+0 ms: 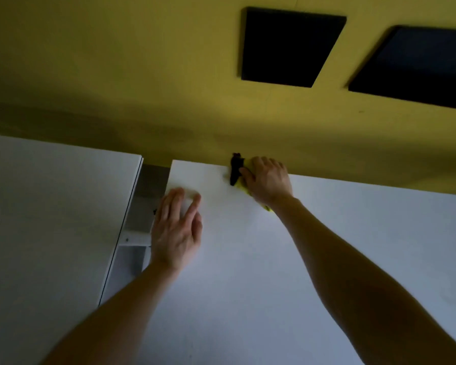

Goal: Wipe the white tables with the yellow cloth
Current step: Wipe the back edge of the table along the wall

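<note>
My right hand [267, 180] lies over the yellow cloth [241, 186] at the far edge of the white table [274, 259] in front of me, fingers curled over it. Only small bits of the cloth show, left of the hand and under the wrist. The cloth touches a small black clamp-like object [235, 168] on that far edge. My left hand [178, 230] rests flat on the same table near its far left corner, fingers spread. A second white table [50, 219] stands to the left.
A narrow gap [140, 219] with a grey frame separates the two tables. A yellow wall [142, 75] rises right behind them. Two dark square panels [290, 48] [419, 67] hang on the wall at the upper right.
</note>
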Motion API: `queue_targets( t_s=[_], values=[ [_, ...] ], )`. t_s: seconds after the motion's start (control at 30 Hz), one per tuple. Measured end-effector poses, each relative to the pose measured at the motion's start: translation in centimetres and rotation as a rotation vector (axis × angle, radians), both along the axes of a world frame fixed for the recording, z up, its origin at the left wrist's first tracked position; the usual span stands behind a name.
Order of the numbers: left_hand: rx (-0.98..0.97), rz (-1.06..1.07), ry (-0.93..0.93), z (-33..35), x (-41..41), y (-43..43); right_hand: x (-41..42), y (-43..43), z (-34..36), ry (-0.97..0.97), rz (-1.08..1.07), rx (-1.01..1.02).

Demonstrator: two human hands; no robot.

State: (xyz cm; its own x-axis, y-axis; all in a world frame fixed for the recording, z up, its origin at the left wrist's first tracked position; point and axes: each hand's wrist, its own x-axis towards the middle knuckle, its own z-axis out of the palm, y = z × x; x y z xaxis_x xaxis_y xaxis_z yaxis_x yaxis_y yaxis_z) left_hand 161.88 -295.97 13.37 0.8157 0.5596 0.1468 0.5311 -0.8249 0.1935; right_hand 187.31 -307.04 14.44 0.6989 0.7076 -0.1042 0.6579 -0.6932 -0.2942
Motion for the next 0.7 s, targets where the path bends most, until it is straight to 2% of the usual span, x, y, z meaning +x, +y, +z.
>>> queue_targets(
  t_s=[0.1,0.2,0.3,0.4,0.47,0.53,0.6,0.7],
  values=[
    [0.028,-0.012,0.049,0.4,0.1,-0.1,-3.4,6.9,0.6,0.056,0.171,-0.016],
    [0.026,0.036,0.169,1.1,0.4,-0.9,-3.7,7.3,0.8,0.09,0.225,0.021],
    [0.018,0.099,0.321,2.6,1.5,-1.7,0.8,-0.8,0.3,0.092,0.136,0.114],
    [0.023,0.138,0.378,4.3,3.5,-3.2,8.3,-14.0,0.1,0.044,-0.027,0.099],
    [-0.028,0.09,0.394,5.6,5.0,-5.9,12.5,-21.9,0.6,0.01,-0.111,0.048],
    [-0.163,-0.009,0.43,6.6,7.0,-9.2,14.4,-25.2,0.4,-0.047,-0.157,0.009],
    [-0.282,-0.053,0.549,7.2,9.0,-12.2,13.5,-23.3,-0.1,-0.059,-0.154,-0.01],
    [-0.332,0.025,0.714,7.3,10.9,-14.9,9.8,-14.9,-0.5,0.02,0.027,-0.004]
  ],
)
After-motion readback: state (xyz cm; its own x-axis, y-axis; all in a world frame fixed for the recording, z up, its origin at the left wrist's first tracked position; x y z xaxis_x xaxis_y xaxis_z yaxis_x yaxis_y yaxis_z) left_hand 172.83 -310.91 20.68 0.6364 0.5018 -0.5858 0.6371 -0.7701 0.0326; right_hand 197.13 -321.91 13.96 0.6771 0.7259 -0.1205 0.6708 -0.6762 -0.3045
